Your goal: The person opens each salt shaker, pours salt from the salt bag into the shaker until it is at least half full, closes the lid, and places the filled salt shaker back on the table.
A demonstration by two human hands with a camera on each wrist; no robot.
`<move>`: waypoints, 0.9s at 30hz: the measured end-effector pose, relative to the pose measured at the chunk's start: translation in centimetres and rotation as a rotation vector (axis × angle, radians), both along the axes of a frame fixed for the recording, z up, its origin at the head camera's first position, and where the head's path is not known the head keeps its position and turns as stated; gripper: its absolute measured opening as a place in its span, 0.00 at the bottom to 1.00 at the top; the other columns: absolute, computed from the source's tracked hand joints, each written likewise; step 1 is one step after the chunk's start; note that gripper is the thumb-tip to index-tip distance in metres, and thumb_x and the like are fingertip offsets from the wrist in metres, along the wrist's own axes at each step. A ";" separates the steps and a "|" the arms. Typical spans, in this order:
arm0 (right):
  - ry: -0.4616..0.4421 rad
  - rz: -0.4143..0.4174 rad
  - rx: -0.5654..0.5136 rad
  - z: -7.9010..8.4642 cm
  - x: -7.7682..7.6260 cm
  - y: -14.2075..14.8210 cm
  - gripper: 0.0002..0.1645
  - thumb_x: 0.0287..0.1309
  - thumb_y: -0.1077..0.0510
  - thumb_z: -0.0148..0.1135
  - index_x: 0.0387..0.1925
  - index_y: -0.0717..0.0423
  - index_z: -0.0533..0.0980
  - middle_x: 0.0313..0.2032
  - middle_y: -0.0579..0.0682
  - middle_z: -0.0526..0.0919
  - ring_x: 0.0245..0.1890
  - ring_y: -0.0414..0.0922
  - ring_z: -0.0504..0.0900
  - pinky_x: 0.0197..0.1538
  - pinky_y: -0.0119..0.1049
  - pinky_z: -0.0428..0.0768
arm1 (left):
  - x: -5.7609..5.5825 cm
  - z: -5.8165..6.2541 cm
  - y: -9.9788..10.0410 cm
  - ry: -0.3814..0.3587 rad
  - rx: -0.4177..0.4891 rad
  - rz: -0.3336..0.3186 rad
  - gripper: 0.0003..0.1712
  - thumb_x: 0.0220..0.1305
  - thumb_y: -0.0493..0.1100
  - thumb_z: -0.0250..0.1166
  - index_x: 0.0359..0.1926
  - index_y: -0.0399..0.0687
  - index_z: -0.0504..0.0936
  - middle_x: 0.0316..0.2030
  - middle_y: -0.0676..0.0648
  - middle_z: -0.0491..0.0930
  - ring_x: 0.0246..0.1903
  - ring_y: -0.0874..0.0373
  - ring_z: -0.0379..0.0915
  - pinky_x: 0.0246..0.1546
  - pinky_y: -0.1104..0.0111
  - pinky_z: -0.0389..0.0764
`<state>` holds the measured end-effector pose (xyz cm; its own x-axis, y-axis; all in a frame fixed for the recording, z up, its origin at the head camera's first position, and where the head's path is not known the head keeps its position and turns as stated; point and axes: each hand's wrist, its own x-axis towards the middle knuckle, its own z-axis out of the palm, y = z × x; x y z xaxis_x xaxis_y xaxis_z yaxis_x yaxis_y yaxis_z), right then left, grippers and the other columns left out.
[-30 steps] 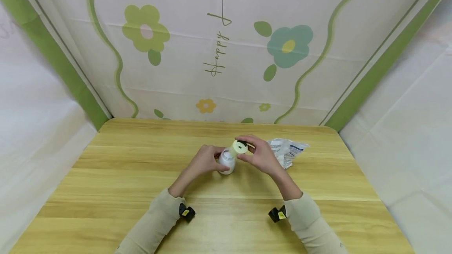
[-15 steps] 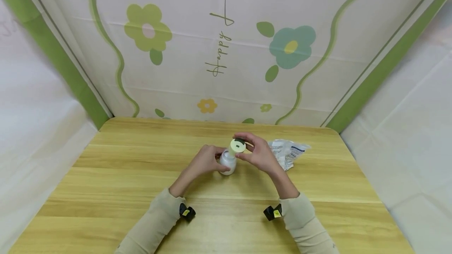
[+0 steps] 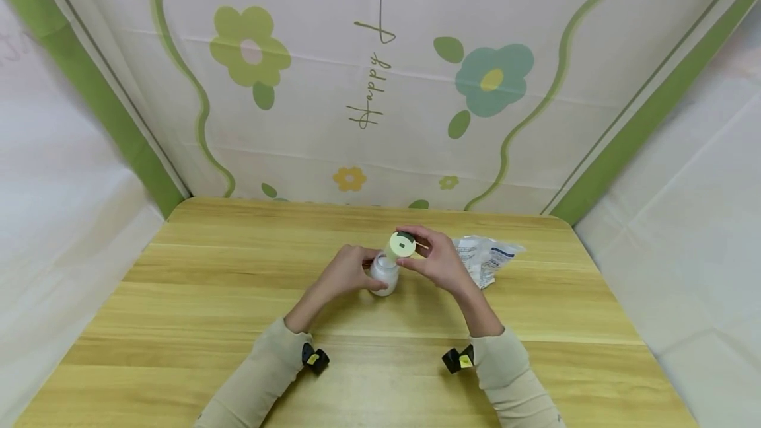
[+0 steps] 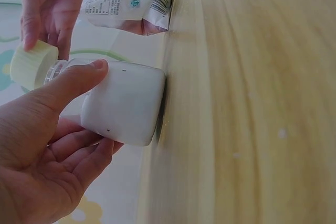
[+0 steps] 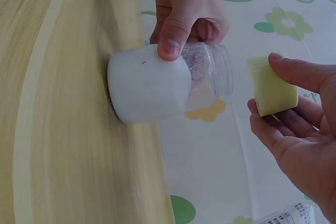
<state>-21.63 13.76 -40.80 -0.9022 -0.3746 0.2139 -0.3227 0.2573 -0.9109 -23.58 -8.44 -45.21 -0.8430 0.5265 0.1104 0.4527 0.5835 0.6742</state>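
Note:
A clear jar point(image 3: 385, 277) stands upright on the wooden table, filled most of the way with white grains or powder. My left hand point(image 3: 343, 271) grips it from the left, thumb on the near side and fingers behind. In the right wrist view the jar's threaded mouth point(image 5: 223, 71) is uncovered. My right hand point(image 3: 441, 261) pinches a pale yellow lid point(image 3: 401, 245) between thumb and fingers, with a dark patch on its top. The lid is tilted and held a little above the mouth, apart from it in the right wrist view.
A crumpled white printed bag point(image 3: 486, 257) lies on the table point(image 3: 238, 322) just beyond my right hand. Fabric walls with a flower print point(image 3: 250, 48) close off the back and sides. A few white specks lie on the wood near the jar.
The right forearm has shifted slightly left, and the lid has tilted a little in the right hand. The left hand stays on the jar, which has hardly moved.

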 end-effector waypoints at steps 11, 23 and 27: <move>-0.012 0.012 0.011 -0.6 -0.3 -0.2 0.35 0.54 0.62 0.73 0.64 0.61 0.73 0.63 0.59 0.78 0.63 0.55 0.78 0.61 0.40 0.78 | 0.0 0.1 0.0 -0.003 -0.001 0.008 0.29 0.48 0.48 0.80 0.51 0.43 0.86 0.42 0.47 0.88 0.40 0.59 0.83 0.42 0.65 0.83; -0.014 0.017 0.024 -1.2 -0.6 -0.2 0.35 0.54 0.61 0.74 0.64 0.58 0.74 0.62 0.57 0.79 0.61 0.53 0.80 0.58 0.36 0.80 | -0.1 0.1 0.2 0.004 0.002 0.006 0.26 0.48 0.46 0.80 0.50 0.44 0.86 0.41 0.47 0.88 0.40 0.59 0.83 0.42 0.65 0.83; -0.014 0.029 0.028 -1.4 -0.6 -0.3 0.35 0.55 0.61 0.73 0.64 0.58 0.73 0.62 0.57 0.78 0.61 0.54 0.79 0.59 0.37 0.80 | 0.0 0.0 0.1 -0.002 0.002 0.010 0.26 0.48 0.46 0.80 0.49 0.44 0.86 0.41 0.47 0.88 0.40 0.59 0.83 0.42 0.65 0.83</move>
<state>-22.28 13.41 -42.15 -0.8937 -0.4062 0.1904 -0.3177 0.2733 -0.9080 -23.61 -8.36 -45.22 -0.8482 0.5182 0.1096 0.4457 0.5863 0.6765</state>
